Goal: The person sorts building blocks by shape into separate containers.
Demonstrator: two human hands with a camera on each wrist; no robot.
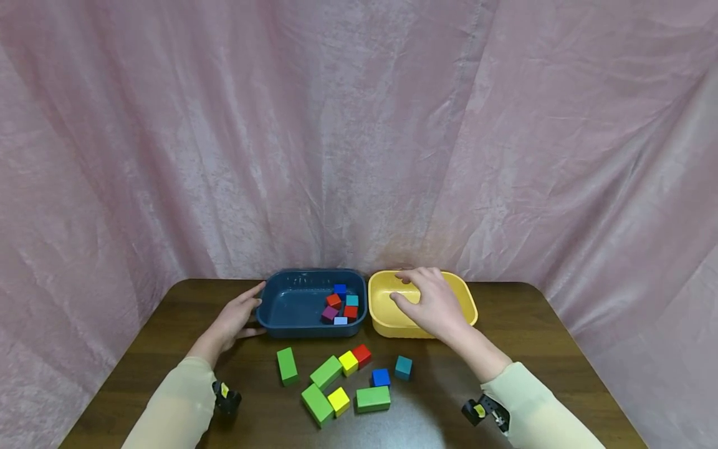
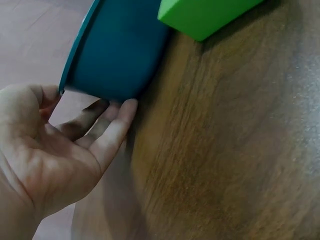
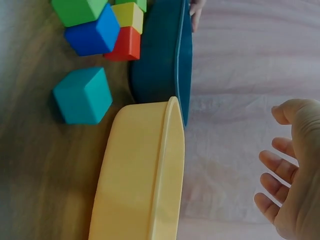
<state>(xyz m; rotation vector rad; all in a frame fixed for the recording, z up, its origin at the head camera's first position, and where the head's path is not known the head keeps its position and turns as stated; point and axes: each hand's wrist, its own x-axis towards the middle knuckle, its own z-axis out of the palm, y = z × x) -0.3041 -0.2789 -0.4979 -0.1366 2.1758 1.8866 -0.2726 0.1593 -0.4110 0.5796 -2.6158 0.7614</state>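
At the left end of a dark blue bin (image 1: 288, 307), my left hand (image 1: 231, 319) touches the wall with its fingers fairly straight. In the left wrist view, the fingertips (image 2: 131, 106) meet the bin's lower end and the thumb lies by its rim. Several small blocks, red, blue, purple and light blue, lie in the bin's right part, among them a purple block (image 1: 330, 313). My right hand (image 1: 436, 304) hovers above a yellow bin (image 1: 386, 307), fingers apart and loosely bent, holding nothing. The right wrist view shows that hand (image 3: 295, 175) apart from the yellow bin's rim.
Several blocks lie on the wooden table before the bins: green oblong blocks such as one (image 1: 373, 399), yellow cubes (image 1: 339, 401), a red cube (image 1: 361, 355), a blue cube (image 1: 381, 377) and a teal cube (image 1: 403, 367). A pink curtain (image 1: 336, 137) hangs behind the table.
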